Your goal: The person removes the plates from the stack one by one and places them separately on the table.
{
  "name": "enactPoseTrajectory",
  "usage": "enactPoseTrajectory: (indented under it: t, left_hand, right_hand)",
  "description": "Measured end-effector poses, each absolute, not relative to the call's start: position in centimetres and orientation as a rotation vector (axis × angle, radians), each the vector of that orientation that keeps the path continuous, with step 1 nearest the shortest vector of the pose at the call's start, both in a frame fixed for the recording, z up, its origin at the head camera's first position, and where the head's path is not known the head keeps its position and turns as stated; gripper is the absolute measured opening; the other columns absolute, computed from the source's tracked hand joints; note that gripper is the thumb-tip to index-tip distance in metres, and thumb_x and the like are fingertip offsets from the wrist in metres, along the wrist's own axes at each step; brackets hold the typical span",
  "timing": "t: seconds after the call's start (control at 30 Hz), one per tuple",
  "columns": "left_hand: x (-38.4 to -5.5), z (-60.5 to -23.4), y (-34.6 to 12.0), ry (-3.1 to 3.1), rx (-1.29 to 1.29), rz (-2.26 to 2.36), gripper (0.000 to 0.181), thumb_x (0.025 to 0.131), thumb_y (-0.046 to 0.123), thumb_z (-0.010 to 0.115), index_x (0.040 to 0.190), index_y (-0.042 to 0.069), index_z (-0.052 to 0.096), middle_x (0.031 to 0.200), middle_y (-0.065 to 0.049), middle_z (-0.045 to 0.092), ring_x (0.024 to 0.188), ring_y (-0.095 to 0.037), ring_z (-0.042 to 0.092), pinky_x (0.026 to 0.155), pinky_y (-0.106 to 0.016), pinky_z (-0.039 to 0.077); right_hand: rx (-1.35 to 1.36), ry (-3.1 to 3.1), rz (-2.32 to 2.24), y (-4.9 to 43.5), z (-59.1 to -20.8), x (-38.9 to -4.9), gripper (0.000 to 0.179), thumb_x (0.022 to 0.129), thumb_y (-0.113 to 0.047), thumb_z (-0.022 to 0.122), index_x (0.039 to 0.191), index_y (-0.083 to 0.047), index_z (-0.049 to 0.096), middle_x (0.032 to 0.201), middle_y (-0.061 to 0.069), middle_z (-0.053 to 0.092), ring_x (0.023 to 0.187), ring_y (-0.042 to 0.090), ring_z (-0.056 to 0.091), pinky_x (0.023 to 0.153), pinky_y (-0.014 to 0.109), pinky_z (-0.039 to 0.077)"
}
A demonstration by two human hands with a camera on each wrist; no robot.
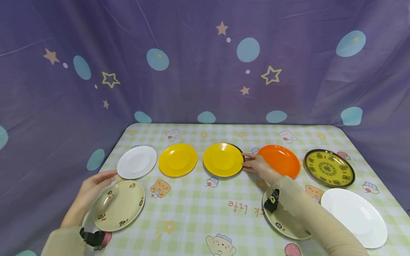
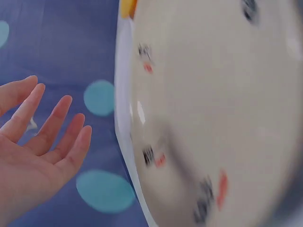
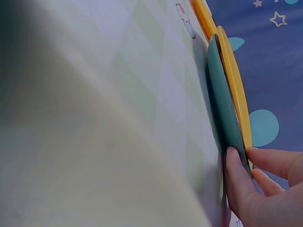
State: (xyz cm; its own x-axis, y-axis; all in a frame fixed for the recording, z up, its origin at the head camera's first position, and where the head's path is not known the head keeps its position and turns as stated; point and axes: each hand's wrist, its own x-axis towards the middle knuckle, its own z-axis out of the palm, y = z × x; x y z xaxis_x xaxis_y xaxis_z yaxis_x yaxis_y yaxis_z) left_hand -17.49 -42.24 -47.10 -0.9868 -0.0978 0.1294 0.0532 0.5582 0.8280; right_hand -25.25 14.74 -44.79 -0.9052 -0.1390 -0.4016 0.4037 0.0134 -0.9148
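Observation:
My right hand pinches the right rim of two stacked plates. A yellow plate lies on top of a dark plate, which shows only as a dark edge in the head view. In the right wrist view the thumb presses the dark plate's underside and the fingers lie at the yellow rim. My left hand holds nothing, its fingers spread and nearly straight. It hovers over the left edge of a beige patterned plate, fingertips close to a white plate.
Along the back row are another yellow plate, an orange plate and a dark-rimmed patterned plate. A large white plate lies front right. My right sleeve partly covers a second beige plate. Curtains enclose the checked tablecloth.

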Motion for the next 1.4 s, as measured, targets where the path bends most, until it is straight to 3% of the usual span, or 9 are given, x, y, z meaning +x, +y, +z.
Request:
enactPoseTrajectory:
  t: [0.27,0.5,0.67,0.73,0.83,1.03,1.4]
  left_hand:
    - [-18.9,-44.8,-36.9,-2.500,-0.295,-1.635,0.036,0.087,0.019,0.056,0.119,0.004,0.055,0.109,0.010,0.061,0.097,0.002,0.054,0.076,-0.010,0.045]
    - [-18.1,-40.1,-30.0,-2.474,-0.306,-1.749,0.037,0.088,0.008,0.052,0.120,-0.010,0.047,0.102,0.009,0.062,0.090,0.004,0.056,0.076,-0.009,0.046]
    - [-19.2,-39.7,-27.0,-2.562,-0.237,-1.688,0.037,0.089,0.004,0.048,0.121,-0.013,0.044,0.110,-0.025,0.056,0.084,0.009,0.054,0.072,-0.011,0.047]
    - [-19.8,-39.8,-25.9,-2.585,-0.184,-1.698,0.036,0.089,0.005,0.049,0.122,-0.011,0.045,0.113,-0.030,0.052,0.084,0.008,0.054,0.074,-0.015,0.049]
    - [-20.4,-39.9,-24.2,-2.608,-0.119,-1.723,0.036,0.090,0.005,0.048,0.122,-0.009,0.045,0.114,-0.029,0.052,0.086,0.002,0.055,0.077,-0.023,0.050]
    - [-21.3,-40.2,-21.0,-2.633,-0.059,-1.805,0.036,0.090,0.006,0.047,0.123,-0.008,0.045,0.114,-0.025,0.053,0.096,-0.021,0.056,0.084,-0.036,0.049]
    - [-22.4,-41.5,-16.8,-2.592,-0.083,-1.946,0.035,0.088,0.003,0.048,0.121,-0.011,0.046,0.110,-0.029,0.053,0.093,-0.033,0.056,0.080,-0.037,0.051]
  right_hand:
    - [0.261,1.899,-1.968,14.8,-44.6,-25.1,0.051,0.085,0.008,0.049,0.133,0.000,0.036,0.124,0.024,0.042,0.076,0.011,0.058,0.081,0.031,0.050]
    - [0.272,1.908,-1.962,14.8,-44.6,-25.2,0.051,0.084,0.008,0.050,0.133,0.001,0.036,0.115,0.022,0.046,0.075,0.011,0.058,0.081,0.032,0.051]
    - [0.265,1.921,-1.955,14.8,-44.7,-25.2,0.052,0.084,0.007,0.052,0.133,0.000,0.037,0.120,0.025,0.045,0.076,0.011,0.058,0.082,0.033,0.050]
    - [0.251,1.909,-1.960,14.9,-44.6,-25.1,0.052,0.084,0.007,0.051,0.133,0.000,0.036,0.126,0.024,0.042,0.078,0.012,0.059,0.083,0.033,0.049]
    - [0.215,1.885,-1.967,15.1,-44.6,-24.9,0.051,0.086,0.008,0.048,0.134,0.001,0.034,0.134,0.023,0.035,0.081,0.011,0.059,0.085,0.033,0.048]
    - [0.165,1.863,-1.973,15.3,-44.5,-24.6,0.051,0.086,0.008,0.046,0.134,0.003,0.031,0.137,0.023,0.031,0.082,0.010,0.059,0.087,0.034,0.047]
    - [0.193,1.857,-1.980,15.1,-44.4,-24.6,0.050,0.086,0.008,0.047,0.134,0.002,0.033,0.135,0.024,0.034,0.079,0.010,0.060,0.087,0.034,0.047]
